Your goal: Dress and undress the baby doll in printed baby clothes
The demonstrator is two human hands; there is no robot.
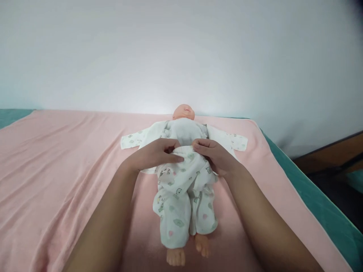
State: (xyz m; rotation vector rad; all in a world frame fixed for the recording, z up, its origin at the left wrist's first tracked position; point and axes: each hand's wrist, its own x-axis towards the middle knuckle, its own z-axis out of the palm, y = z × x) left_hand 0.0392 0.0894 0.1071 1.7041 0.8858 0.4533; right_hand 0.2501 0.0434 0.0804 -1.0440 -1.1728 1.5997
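Note:
A baby doll (184, 112) lies on its back with its head toward the wall and its bare feet toward me. Printed white pants (177, 192) cover its legs up to the waist. My left hand (161, 154) pinches the waistband on the left side, thumb over the front of the cloth. On the other side, my right hand (212, 153) grips the same waistband between thumb and fingers. A white long-sleeved top (224, 136) is spread beneath the doll, its sleeves stretched out to both sides. Plain white cloth covers the doll's chest.
A pink blanket (85, 162) with folds on the left lies under the doll, over a green surface (309, 192) that shows along the right edge. Behind stands a pale wall (170, 53). Something brown and wooden (331, 153) is at the far right.

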